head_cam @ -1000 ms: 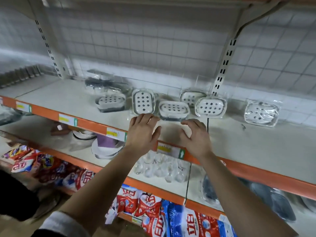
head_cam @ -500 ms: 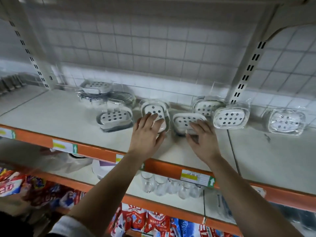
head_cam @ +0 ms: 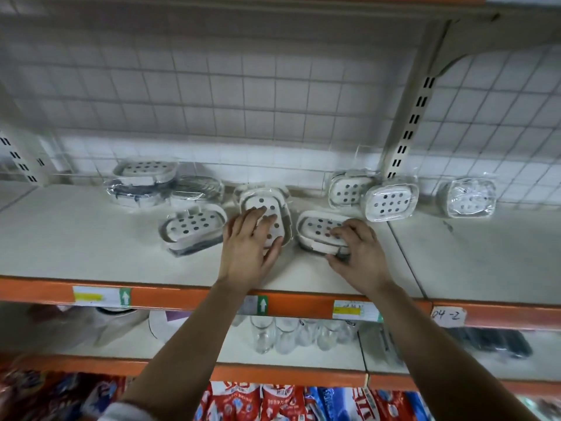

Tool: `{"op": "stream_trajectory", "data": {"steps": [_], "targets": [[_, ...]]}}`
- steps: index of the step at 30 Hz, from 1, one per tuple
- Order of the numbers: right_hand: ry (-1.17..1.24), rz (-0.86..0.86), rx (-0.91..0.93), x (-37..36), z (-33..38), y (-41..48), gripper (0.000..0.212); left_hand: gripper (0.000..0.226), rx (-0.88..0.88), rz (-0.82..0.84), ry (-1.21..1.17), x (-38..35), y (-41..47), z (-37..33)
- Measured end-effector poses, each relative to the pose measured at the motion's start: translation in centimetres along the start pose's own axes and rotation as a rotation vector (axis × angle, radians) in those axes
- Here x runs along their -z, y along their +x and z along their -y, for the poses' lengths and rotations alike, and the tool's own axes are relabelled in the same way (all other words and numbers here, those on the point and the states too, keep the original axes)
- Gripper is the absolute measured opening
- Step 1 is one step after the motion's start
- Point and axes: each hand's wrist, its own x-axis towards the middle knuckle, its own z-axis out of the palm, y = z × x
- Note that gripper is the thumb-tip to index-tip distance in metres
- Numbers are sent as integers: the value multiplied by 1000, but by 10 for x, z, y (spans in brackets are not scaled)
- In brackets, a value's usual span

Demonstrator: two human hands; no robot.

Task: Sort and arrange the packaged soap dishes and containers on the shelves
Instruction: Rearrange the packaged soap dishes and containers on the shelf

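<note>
The tilted soap dish point(head_cam: 267, 200), white with round holes and wrapped in clear plastic, sits mid-shelf, and the left hand point(head_cam: 250, 241) lies on it with fingers spread straight and the thumb along its near edge. Just to the right, the flat soap dish point(head_cam: 312, 226) is pinched by the right hand point(head_cam: 356, 253), fingers curled over its top and the thumb under its front rim. Both rest on the pale shelf point(head_cam: 91, 238), well back from its orange edge. Another wrapped dish point(head_cam: 192, 227) lies just left of the tilted one, a small stack point(head_cam: 145, 173) sits behind it by the wire grid backing point(head_cam: 212, 86), two more point(head_cam: 391, 202) lean near the slotted upright post point(head_cam: 409, 117), and one crinkled packet point(head_cam: 467, 197) stands apart at far right. On the orange edge a handwritten tag point(head_cam: 447, 316) reads "04-2"; the yellow price label point(head_cam: 347, 311) is too blurred to read. Below stand clear glasses point(head_cam: 291, 332), then red and blue bags point(head_cam: 273, 402) with print I cannot make out.
</note>
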Motion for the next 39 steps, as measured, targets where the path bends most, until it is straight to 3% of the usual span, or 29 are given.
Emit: {"op": "stream_trajectory", "data": {"steps": [5, 9, 14, 21, 30, 35, 39], "targets": [[-60, -104, -34, 6, 6, -3, 40, 54, -2, 35, 20, -2, 0, 1], [152, -244, -118, 11, 7, -6, 44, 56, -20, 17, 41, -6, -1, 3], [187, -223, -100, 11, 6, -8, 41, 54, -26, 18, 75, -9, -1, 4], [205, -158, -98, 6, 1, -5, 70, 55, 7, 63, 101, -10, 0, 4], [311, -227, -262, 7, -3, 0, 69, 58, 58, -8, 98, -9, 0, 3], [205, -291, -192, 6, -5, 0, 50, 64, 69, -11, 106, -9, 0, 3], [121, -215, -74, 2, -6, 2, 28, 76, 95, 18, 176, -10, 1, 2]]}}
